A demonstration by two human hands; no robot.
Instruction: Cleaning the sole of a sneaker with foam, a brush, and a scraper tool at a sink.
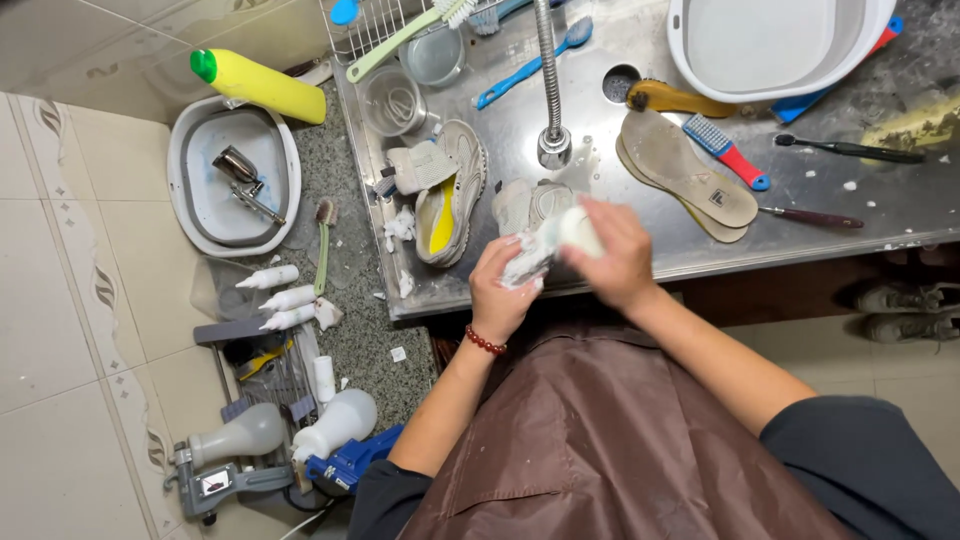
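Note:
My left hand (503, 290) grips a crumpled white cloth (527, 258) at the front edge of the steel sink (600, 120). My right hand (615, 252) is closed around a small white bottle (580, 228), its tip pressed into the cloth. Just behind both hands sits a grey-white sneaker (527, 203). A second sneaker (452, 193) with a yellow lining lies to the left, its tongue pulled out. Two tan insoles (687, 172) lie stacked to the right of the tap (551, 90).
Brushes lie about the sink: a red-and-blue one (727, 151), a wooden one (672, 98), a dark toothbrush (850, 149). A white basin (770, 45) stands at the back right, another basin (234, 177) and a yellow bottle (260, 86) on the left counter. Squeeze bottles (285, 298) lie nearby.

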